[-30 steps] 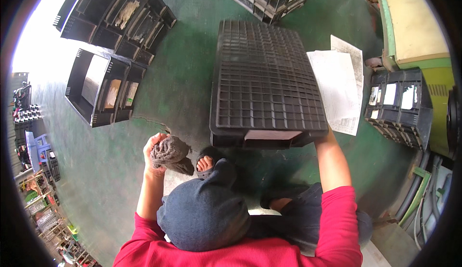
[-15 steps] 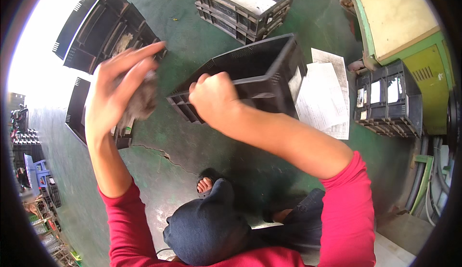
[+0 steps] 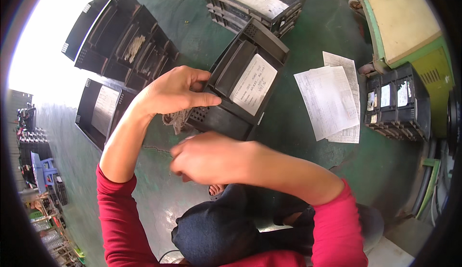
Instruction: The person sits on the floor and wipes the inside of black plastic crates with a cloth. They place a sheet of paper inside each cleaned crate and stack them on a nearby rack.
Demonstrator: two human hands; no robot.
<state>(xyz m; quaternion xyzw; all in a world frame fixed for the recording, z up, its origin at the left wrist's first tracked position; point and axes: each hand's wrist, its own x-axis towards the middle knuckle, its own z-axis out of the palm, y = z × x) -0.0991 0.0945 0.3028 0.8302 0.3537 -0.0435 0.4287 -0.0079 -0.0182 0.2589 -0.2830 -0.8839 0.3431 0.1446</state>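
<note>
A black plastic crate (image 3: 224,120) is tipped up in front of me, with a white handwritten paper label (image 3: 254,85) on the wall facing me. At its left end my left hand (image 3: 168,92) has thumb and forefinger against the crate. A crumpled grey-brown rag (image 3: 179,119) pokes out under that palm and touches the crate's corner. Just below the crate, apart from it, my right hand (image 3: 211,158) is curled closed and blurred by motion. Whatever its fingers may hold is hidden.
Stacked black crates (image 3: 122,40) stand far left, with a labelled crate (image 3: 96,105) before them. More crates (image 3: 255,2) are stacked at the back. Loose paper sheets (image 3: 327,98) lie on the green floor, right. A crate (image 3: 397,103) sits by a green-yellow cabinet (image 3: 435,74).
The crate has been turned so that its labelled wall faces me. My left hand with the rag has moved right onto it. My right hand has left its rim and moved down.
</note>
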